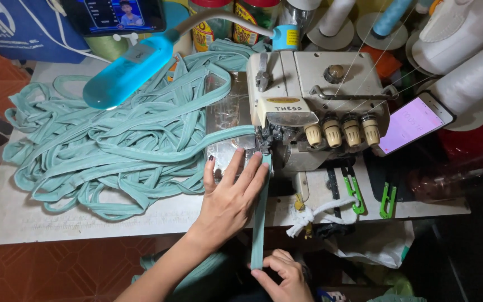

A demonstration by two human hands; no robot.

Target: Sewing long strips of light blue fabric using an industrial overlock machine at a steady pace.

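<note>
running near to far, the teal fabric strip point(261, 215) lies straight between both hands, its far end under the presser foot of the sewing machine point(314, 106). the left hand point(231, 196) lies flat with spread fingers just left of the strip on the table point(85, 218); the right hand point(283, 274) pinches its near end below the table edge.
</note>
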